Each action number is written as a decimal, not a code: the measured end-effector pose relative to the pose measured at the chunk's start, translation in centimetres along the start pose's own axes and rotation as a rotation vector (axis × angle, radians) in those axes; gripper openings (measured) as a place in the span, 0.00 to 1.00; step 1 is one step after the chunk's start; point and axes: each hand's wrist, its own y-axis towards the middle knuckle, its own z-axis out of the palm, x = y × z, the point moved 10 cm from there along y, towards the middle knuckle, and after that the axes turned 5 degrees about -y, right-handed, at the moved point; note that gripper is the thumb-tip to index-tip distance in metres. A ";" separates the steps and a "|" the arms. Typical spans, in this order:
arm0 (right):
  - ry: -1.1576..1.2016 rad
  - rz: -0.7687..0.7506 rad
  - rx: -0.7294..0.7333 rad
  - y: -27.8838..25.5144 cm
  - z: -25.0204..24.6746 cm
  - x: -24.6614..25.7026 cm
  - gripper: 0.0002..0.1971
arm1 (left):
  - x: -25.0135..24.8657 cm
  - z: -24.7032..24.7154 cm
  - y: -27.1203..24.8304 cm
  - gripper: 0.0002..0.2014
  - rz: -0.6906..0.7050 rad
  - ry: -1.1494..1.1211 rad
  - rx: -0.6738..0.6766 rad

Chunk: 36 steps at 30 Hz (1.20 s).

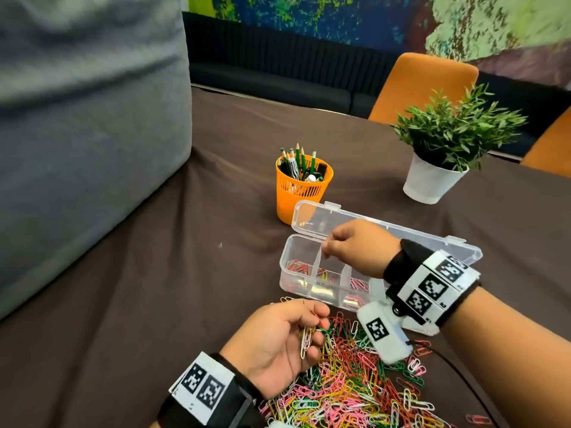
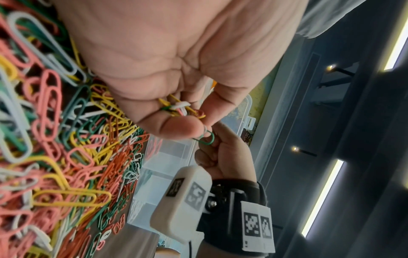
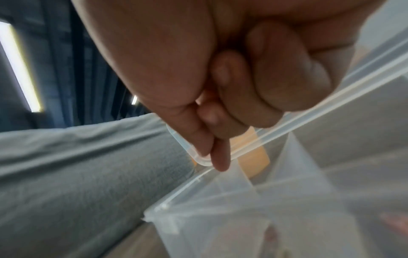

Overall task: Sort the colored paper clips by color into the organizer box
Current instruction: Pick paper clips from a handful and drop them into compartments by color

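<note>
- The step in hand looks like a drop-off: the right hand (image 1: 355, 247) hangs over the organizer box (image 1: 312, 293), its fingertips (image 1: 327, 248) pressed together above the divider between the far-left and next compartments. The fingers are curled into a pinch, but no clip shows between them in any view, so I cannot tell whether it holds one.
- Below that hand, red clips lie in the far-left compartment, a yellow one in the next, pink ones further toward its wrist.
- The left hand (image 1: 279, 338) grasps a small bunch of clips (image 1: 309, 335), white, yellow, green and red together, pinched between thumb and fingers.
- The loose pile of paper clips (image 1: 355, 387) lies just beside and under the left hand, on the near side of the box.
- The next move, as I judge it, calls for picking one colour from the held bunch and matching it to its compartment.
- The surface is a table under a dark brown cloth (image 1: 154, 304). Beyond the right hand stand an orange pencil cup (image 1: 301, 193) and a potted plant (image 1: 445, 149); a grey cushion (image 1: 86, 118) rises beyond the left hand, with orange chairs (image 1: 423, 84) and a painted wall behind.
</note>
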 end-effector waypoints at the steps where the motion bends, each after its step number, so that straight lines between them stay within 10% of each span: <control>1: -0.078 -0.002 0.015 -0.1 0.1 0.0 0.09 | 0.1 0.0 0.1 0.12 -0.003 -0.002 0.004; 15: -0.851 -0.043 0.265 1.9 4.3 0.9 0.12 | 0.6 0.3 -0.1 0.12 -0.044 -0.016 0.031; 36: -0.937 -0.007 0.249 2.1 4.2 1.3 0.09 | 1.1 0.4 -0.2 0.10 -0.067 -0.013 0.029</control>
